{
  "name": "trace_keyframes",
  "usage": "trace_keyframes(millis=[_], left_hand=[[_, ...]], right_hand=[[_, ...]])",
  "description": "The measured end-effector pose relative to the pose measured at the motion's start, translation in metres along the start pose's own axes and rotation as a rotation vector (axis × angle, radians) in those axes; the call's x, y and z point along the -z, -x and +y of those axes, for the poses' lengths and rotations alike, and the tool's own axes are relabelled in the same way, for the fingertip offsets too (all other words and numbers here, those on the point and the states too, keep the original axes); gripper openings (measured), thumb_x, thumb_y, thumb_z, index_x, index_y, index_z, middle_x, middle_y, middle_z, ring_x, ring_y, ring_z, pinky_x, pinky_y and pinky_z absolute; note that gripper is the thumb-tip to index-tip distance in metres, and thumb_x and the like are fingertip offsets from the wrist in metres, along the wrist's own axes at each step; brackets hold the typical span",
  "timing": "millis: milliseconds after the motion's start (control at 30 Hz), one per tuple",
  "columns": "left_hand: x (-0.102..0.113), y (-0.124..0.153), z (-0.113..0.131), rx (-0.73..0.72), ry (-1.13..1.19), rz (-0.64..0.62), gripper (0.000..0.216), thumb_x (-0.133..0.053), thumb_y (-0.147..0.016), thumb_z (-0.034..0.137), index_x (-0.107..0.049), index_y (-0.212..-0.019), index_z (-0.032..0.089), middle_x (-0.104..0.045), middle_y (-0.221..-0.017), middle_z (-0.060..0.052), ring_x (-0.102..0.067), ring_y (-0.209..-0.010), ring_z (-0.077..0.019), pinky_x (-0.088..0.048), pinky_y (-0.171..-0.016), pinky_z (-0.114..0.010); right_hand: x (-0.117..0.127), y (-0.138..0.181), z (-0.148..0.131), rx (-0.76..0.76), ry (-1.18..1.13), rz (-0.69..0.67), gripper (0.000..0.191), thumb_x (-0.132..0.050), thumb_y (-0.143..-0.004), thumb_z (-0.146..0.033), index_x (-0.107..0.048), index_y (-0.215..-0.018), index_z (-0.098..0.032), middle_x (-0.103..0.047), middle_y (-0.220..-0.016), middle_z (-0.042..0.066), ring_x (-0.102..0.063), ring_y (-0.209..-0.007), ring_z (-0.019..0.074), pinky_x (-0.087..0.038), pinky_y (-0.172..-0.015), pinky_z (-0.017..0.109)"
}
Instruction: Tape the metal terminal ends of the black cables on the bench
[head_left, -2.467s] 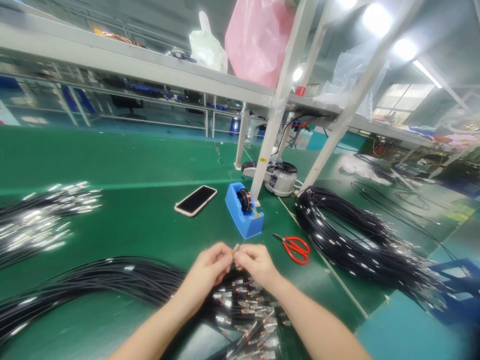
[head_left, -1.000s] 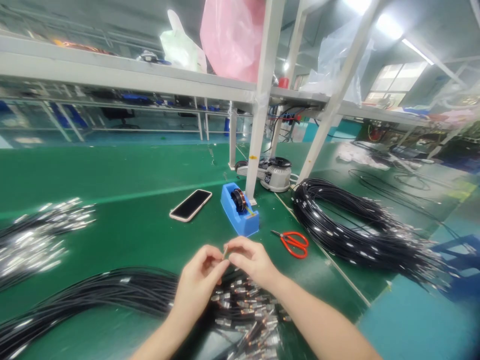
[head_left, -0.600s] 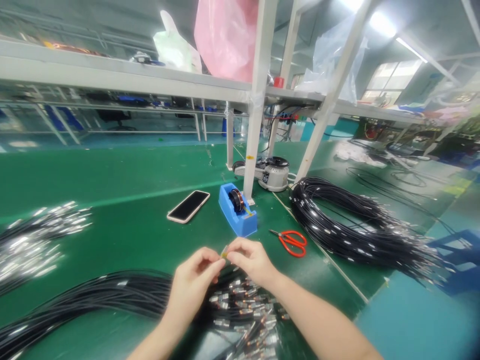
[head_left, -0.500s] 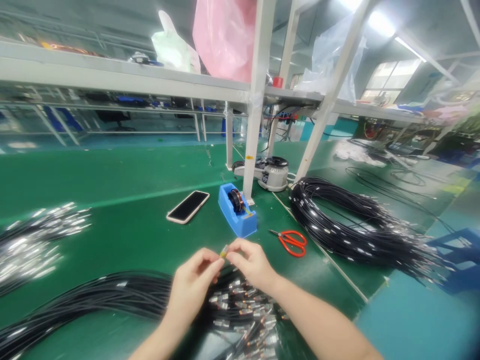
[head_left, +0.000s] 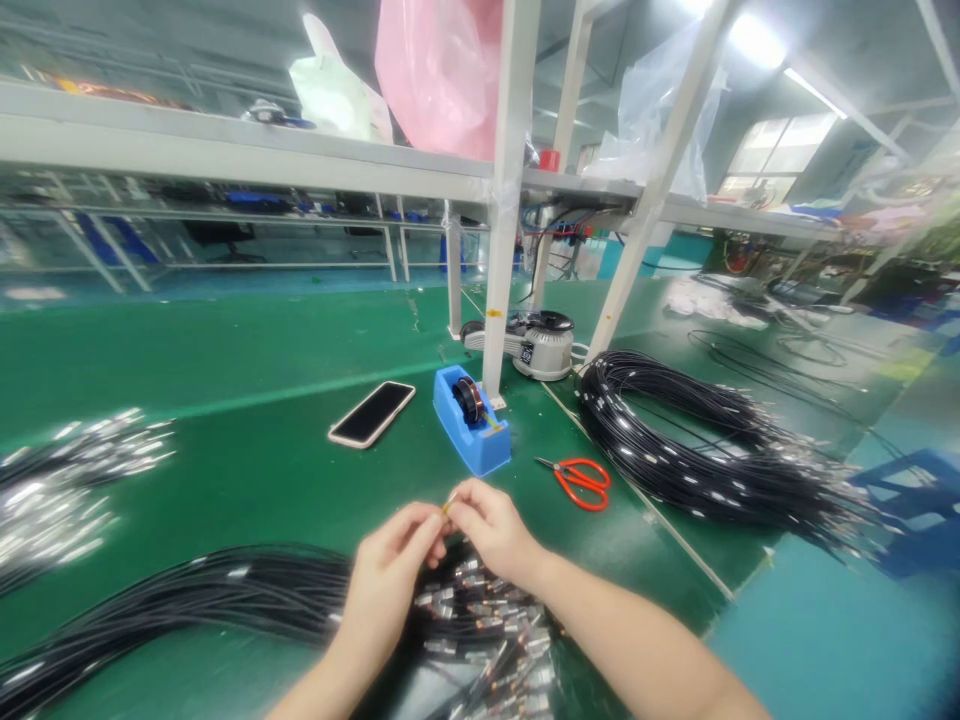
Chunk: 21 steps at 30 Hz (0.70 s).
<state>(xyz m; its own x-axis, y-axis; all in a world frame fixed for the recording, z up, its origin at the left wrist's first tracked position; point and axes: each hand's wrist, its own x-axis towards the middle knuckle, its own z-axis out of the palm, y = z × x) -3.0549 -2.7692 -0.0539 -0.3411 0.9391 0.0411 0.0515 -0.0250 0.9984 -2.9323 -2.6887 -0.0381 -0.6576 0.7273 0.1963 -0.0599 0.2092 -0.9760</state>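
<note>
My left hand (head_left: 397, 560) and my right hand (head_left: 491, 525) meet at the fingertips, both closed in a pinch. Between them is a cable end (head_left: 448, 506) with a bit of yellow tape on it, mostly hidden by the fingers. Below lies a bundle of black cables (head_left: 247, 590), running out to the left. Its metal connectors (head_left: 487, 610) fan out under my right wrist. Just beyond my fingers stands a blue tape dispenser (head_left: 480, 455) with a dark roll and a yellow tape end at its front.
Red-handled scissors (head_left: 585, 483) lie right of my hands, a phone (head_left: 371, 414) to the left. A coiled cable bundle (head_left: 637, 440) rests at the right, more connector ends (head_left: 90, 450) at the far left. A grey round machine (head_left: 544, 352) stands behind shelf posts (head_left: 499, 250).
My fingertips have closed further over the cable end, so its metal tip and yellow tape show less. The whole view has shifted slightly.
</note>
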Motion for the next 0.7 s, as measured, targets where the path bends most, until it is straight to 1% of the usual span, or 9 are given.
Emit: trace_keyframes(millis=[133, 233, 333, 433, 533, 600, 700], left_hand=[[-0.003, 0.001, 0.004, -0.062, -0.103, 0.068, 0.030, -0.052, -0.082, 0.045, -0.053, -0.080, 0.015, -0.050, -0.069, -0.001, -0.046, -0.065, -0.0128, -0.038, -0.063, -0.023], [-0.003, 0.002, 0.006, -0.079, -0.131, 0.078, 0.029, -0.052, -0.082, 0.044, -0.051, -0.081, 0.015, -0.049, -0.069, 0.000, -0.046, -0.063, -0.0124, -0.038, -0.061, -0.023], [-0.001, -0.001, 0.004, -0.043, -0.065, 0.112, 0.030, -0.055, -0.080, 0.043, -0.045, -0.079, 0.016, -0.045, -0.061, 0.002, -0.043, -0.053, -0.0104, -0.035, -0.052, -0.023], [0.001, -0.005, 0.002, 0.042, 0.083, 0.138, 0.033, -0.057, -0.079, 0.044, -0.039, -0.077, 0.017, -0.041, -0.057, 0.005, -0.038, -0.045, -0.0082, -0.030, -0.045, -0.021], [0.000, -0.007, 0.001, 0.075, 0.181, 0.036, 0.033, -0.059, -0.079, 0.043, -0.039, -0.079, 0.016, -0.039, -0.061, 0.005, -0.037, -0.046, -0.0064, -0.027, -0.043, -0.019], [-0.002, -0.006, 0.001, 0.062, 0.181, -0.033, 0.033, -0.059, -0.079, 0.044, -0.042, -0.083, 0.016, -0.039, -0.066, 0.004, -0.037, -0.049, -0.0057, -0.028, -0.043, -0.019], [-0.004, -0.004, 0.003, 0.056, 0.147, -0.079, 0.034, -0.058, -0.079, 0.046, -0.047, -0.086, 0.015, -0.041, -0.069, 0.002, -0.037, -0.051, -0.0056, -0.029, -0.045, -0.019]], right_hand=[[-0.004, 0.004, -0.004, -0.065, 0.006, 0.065, 0.019, -0.052, -0.080, -0.030, -0.052, -0.073, -0.013, -0.052, -0.062, 0.000, -0.049, -0.058, 0.0094, -0.041, -0.058, 0.022], [-0.004, 0.007, -0.011, -0.079, -0.005, 0.070, 0.018, -0.053, -0.078, -0.029, -0.050, -0.070, -0.013, -0.050, -0.060, -0.001, -0.047, -0.056, 0.0088, -0.038, -0.057, 0.022], [-0.002, 0.010, -0.019, -0.079, -0.008, 0.082, 0.015, -0.051, -0.077, -0.024, -0.048, -0.066, -0.014, -0.049, -0.057, -0.001, -0.044, -0.054, 0.0086, -0.036, -0.055, 0.022], [0.001, 0.009, -0.023, -0.070, -0.037, 0.101, 0.014, -0.049, -0.076, -0.023, -0.047, -0.064, -0.014, -0.048, -0.055, -0.001, -0.044, -0.053, 0.0090, -0.036, -0.054, 0.022], [0.004, 0.005, -0.021, -0.048, -0.020, 0.094, 0.018, -0.054, -0.076, -0.027, -0.048, -0.065, -0.014, -0.048, -0.056, -0.002, -0.044, -0.054, 0.0086, -0.037, -0.055, 0.022], [0.004, 0.002, -0.018, -0.041, -0.017, 0.073, 0.021, -0.058, -0.075, -0.030, -0.048, -0.064, -0.014, -0.048, -0.056, -0.002, -0.044, -0.053, 0.0077, -0.036, -0.055, 0.021], [0.003, 0.000, -0.013, -0.032, -0.024, 0.025, 0.020, -0.058, -0.074, -0.028, -0.049, -0.063, -0.014, -0.048, -0.055, -0.003, -0.043, -0.052, 0.0071, -0.036, -0.053, 0.020]])
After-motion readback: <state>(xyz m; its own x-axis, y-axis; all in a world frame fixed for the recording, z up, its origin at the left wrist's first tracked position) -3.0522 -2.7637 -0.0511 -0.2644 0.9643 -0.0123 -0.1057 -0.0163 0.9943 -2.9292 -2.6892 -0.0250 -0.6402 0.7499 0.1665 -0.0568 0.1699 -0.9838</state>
